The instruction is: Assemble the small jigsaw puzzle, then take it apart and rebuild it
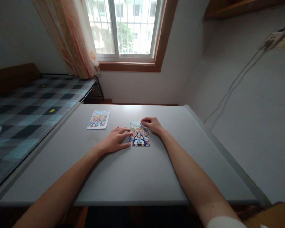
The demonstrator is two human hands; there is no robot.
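A colourful cartoon jigsaw puzzle (139, 134) lies flat on the grey table (133, 171), near its middle. My left hand (116, 141) rests flat beside the puzzle's left edge, fingers stretched out and touching that edge. My right hand (153, 123) sits at the puzzle's top right corner with its fingertips curled down onto the corner; whether they pinch a piece I cannot make out. A second printed card (98, 119) with a similar cartoon picture lies further left and back on the table, apart from both hands.
A bed with a dark checked cover (26, 110) runs along the table's left side. A white wall (251, 110) with a hanging cable borders the right edge. Behind the table is a window (125, 28) with a curtain (73, 38).
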